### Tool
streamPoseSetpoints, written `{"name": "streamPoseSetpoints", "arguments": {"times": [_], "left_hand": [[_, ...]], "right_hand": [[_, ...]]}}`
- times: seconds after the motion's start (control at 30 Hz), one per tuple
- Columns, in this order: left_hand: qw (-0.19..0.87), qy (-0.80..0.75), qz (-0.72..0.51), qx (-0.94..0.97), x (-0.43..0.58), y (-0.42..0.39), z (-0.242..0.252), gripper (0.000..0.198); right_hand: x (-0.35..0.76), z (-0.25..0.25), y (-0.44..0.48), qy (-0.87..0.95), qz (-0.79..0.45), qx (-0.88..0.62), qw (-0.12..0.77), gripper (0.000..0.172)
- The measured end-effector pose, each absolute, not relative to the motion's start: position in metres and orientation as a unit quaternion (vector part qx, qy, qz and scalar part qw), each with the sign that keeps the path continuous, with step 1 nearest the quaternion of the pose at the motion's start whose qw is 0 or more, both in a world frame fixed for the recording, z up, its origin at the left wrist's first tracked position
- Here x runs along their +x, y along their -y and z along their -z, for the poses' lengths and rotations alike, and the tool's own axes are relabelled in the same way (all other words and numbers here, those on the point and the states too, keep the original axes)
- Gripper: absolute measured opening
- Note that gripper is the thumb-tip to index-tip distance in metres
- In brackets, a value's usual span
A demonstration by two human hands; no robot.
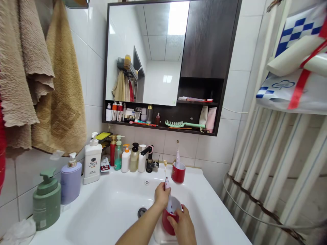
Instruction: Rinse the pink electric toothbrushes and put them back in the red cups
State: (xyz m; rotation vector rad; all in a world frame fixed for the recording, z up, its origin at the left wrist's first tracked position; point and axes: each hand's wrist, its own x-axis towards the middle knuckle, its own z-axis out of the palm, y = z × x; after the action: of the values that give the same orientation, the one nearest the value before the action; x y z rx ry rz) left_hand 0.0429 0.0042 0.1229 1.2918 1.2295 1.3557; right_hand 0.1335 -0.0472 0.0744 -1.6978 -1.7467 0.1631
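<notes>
Over the sink (114, 204), left fingers (161, 194) grip a white toothbrush (166, 183), right fingers (176, 223) a red cup (167, 223).

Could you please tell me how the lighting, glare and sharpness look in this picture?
Head view: light is bright and even; a ceiling lamp glares white in the mirror; the pipes on the right bow from lens distortion; the left hand with the toothbrush and the right hand gripping a red cup look sharp.
</notes>
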Motion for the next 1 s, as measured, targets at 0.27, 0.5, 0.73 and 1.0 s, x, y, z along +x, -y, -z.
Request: {"name": "streamPoseSetpoints", "arguments": {"times": [0.27, 0.5, 0.73, 1.0], "left_hand": [[0.483, -0.397, -0.621, 0.473, -0.011, 0.016, -0.170, 0.028], [0.599, -0.335, -0.600, 0.412, -0.035, 0.065, -0.171, 0.031], [0.667, -0.288, -0.547, 0.416, -0.018, 0.106, -0.161, 0.036], [0.743, -0.283, -0.436, 0.422, -0.015, 0.120, -0.132, 0.058]], "right_hand": [[0.135, -0.066, 0.036, 0.681, -0.038, -0.663, 0.310, 0.018], [0.125, -0.108, 0.051, 0.623, -0.226, -0.586, 0.466, 0.037], [0.080, -0.188, 0.083, 0.524, -0.557, -0.358, 0.536, 0.026], [0.075, -0.189, 0.090, 0.445, -0.622, -0.296, 0.572, 0.018]]}}
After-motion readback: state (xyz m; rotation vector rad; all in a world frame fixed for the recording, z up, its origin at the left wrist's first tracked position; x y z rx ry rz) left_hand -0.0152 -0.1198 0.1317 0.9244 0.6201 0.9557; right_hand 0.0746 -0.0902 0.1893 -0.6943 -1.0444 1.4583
